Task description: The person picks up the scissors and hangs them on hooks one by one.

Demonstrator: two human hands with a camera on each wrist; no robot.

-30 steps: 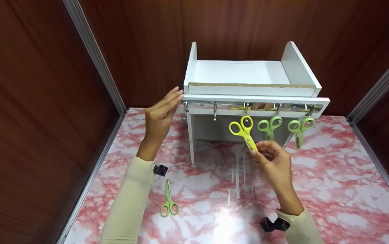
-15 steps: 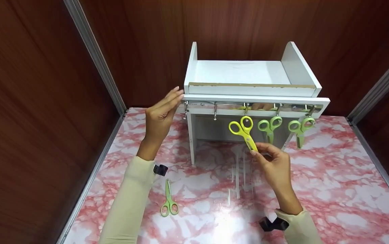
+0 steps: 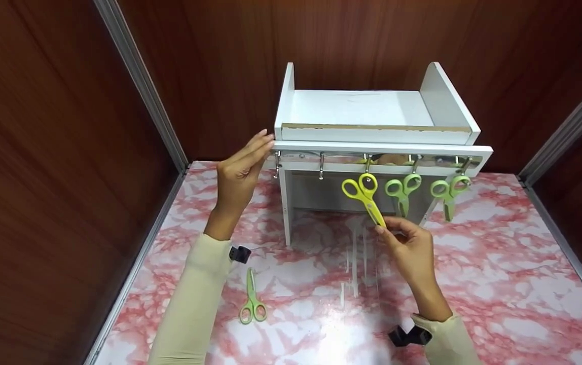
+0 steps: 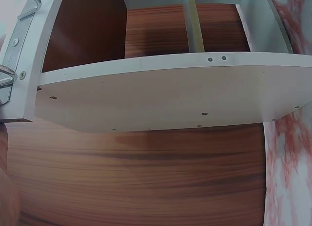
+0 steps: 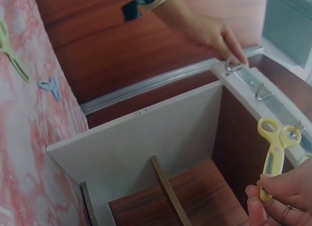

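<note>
A white shelf unit [image 3: 367,134] carries a front rail [image 3: 301,146] fitted with several metal hooks. My left hand [image 3: 240,175] rests its straight fingers on the rail's left end. My right hand [image 3: 412,246] pinches the blade end of yellow scissors [image 3: 369,203] between thumb and fingertips. Their loops point up, and the third hook's tip shows inside the right loop; the right wrist view shows these yellow scissors [image 5: 274,155] at the hook too. Two green scissors hang on the hooks to the right, the nearer pair [image 3: 403,191] and the end pair [image 3: 449,192].
Another pair of green scissors [image 3: 252,301] lies on the red-and-white marbled table [image 3: 301,329]. A small blue thing with loops [image 5: 50,88] lies near it in the right wrist view. Two hooks on the left, including one hook [image 3: 322,167], hold nothing. Dark wood-grain panels [image 3: 210,61] enclose the table.
My right hand has moved slightly down along the blades of the yellow scissors. My left hand and the hanging green scissors stay where they were.
</note>
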